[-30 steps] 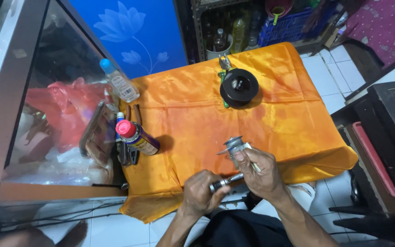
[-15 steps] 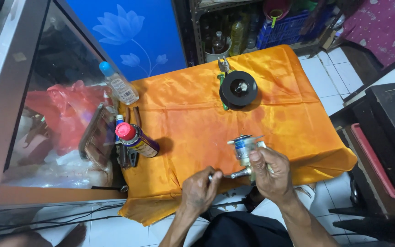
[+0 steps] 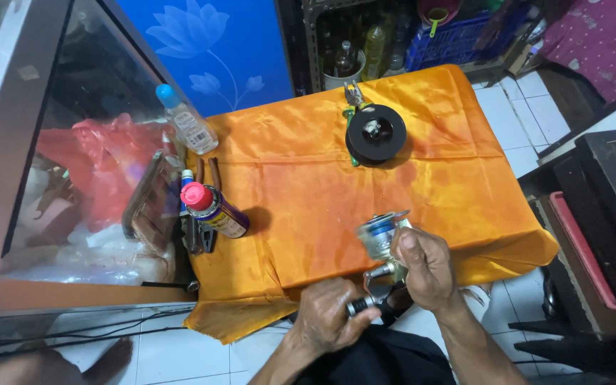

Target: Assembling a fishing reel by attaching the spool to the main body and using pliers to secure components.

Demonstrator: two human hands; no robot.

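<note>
Reel (image 3: 381, 235) in right hand (image 3: 429, 267) grip, left hand (image 3: 329, 314) on handle (image 3: 359, 306)

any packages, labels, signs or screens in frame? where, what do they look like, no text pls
Spray can: left edge of the orange cloth, lying tilted; dark body with yellow label, red cap.
Clear bottle: far left corner of the cloth, leaning; pale label, blue cap.
Bottles: crate behind the table; glass and yellowish plastic, labels too small to tell.
Blue panel: behind the table; pale flower drawing.
No screens.
</note>
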